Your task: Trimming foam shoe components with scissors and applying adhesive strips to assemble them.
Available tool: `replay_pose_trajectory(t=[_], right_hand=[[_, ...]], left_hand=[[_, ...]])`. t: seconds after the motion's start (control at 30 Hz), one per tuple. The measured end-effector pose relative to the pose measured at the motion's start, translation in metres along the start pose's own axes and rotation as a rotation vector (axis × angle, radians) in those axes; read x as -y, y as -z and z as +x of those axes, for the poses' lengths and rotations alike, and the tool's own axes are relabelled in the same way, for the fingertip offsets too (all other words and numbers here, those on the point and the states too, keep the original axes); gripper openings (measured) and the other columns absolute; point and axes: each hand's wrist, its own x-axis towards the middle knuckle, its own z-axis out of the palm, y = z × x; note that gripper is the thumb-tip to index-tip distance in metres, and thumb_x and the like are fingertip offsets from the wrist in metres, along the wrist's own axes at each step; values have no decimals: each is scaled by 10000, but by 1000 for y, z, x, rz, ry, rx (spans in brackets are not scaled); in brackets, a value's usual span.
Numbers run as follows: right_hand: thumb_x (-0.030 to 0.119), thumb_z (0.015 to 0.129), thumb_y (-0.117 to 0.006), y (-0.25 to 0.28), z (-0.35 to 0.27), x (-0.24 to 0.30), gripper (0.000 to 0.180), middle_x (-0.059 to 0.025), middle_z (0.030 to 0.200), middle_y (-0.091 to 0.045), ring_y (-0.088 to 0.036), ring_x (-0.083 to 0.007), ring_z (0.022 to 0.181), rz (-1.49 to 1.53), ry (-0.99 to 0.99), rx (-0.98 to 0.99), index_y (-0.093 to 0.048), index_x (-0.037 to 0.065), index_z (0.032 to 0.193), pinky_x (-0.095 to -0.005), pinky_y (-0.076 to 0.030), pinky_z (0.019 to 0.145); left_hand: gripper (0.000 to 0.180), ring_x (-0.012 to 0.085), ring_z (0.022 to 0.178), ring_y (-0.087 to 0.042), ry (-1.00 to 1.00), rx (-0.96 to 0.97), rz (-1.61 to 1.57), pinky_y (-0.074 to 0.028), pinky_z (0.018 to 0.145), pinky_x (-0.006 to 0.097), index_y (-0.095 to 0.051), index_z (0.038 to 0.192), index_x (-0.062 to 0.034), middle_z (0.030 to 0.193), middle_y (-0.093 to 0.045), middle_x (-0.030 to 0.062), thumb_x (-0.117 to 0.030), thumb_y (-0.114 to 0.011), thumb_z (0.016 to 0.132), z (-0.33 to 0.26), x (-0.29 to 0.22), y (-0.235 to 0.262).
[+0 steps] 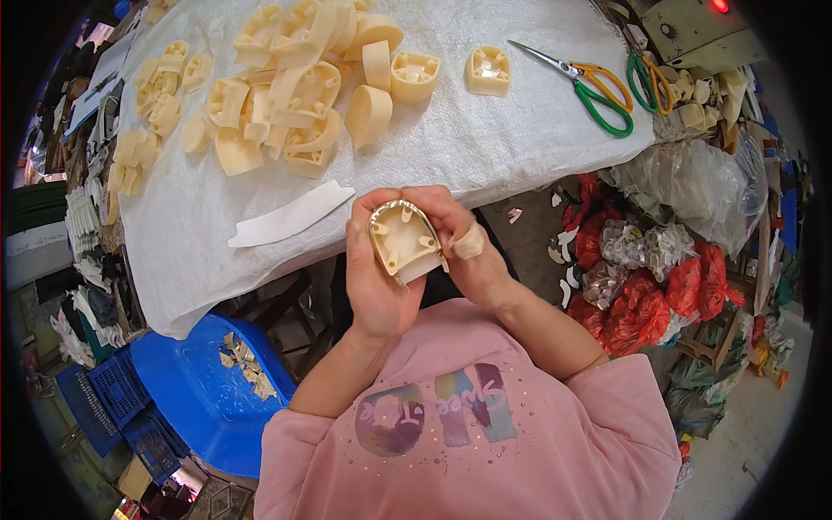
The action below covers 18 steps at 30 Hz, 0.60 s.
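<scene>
Our left hand and right hand hold the hollow cream piece between them, by the edge of the covered table; uneven finger pressure could make it slip. Beyond, a brushing forearm could drag the white strip down.

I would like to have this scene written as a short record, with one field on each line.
Left hand: left hand holds the hollow cream piece from its left side
Right hand: right hand grips the same piece from the right
Held piece: open side toward the camera, small pegs inside
On white sheet: pile of cream pieces, a lone cream piece, white strip, scissors with one green and one orange handle
Lower left: blue basin containing scraps
Right side: red bags
</scene>
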Motion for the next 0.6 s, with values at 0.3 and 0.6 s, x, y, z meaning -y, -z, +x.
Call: replay_pose_trajectory(t=[0.3, 0.6], right_hand=[[424, 900, -526, 2, 0, 10, 651, -42, 1246, -464, -477, -108, 982, 104, -217, 8, -355, 41, 1398, -244, -361, 872], [246, 951, -442, -1, 5, 10, 468, -87, 1140, -492, -484, -185, 1022, -410, 231, 43, -384, 39, 1366, -294, -400, 875]], left_hand=[[633, 255, 1138, -496, 138, 208, 100, -453, 937, 397, -272, 1352, -48, 1232, -438, 133, -210, -561, 813, -1, -15, 5], [529, 215, 1111, -487, 142, 125, 100, -447, 930, 384, -285, 1291, -77, 1187, -435, 116, -91, -469, 795, -5, -9, -1]])
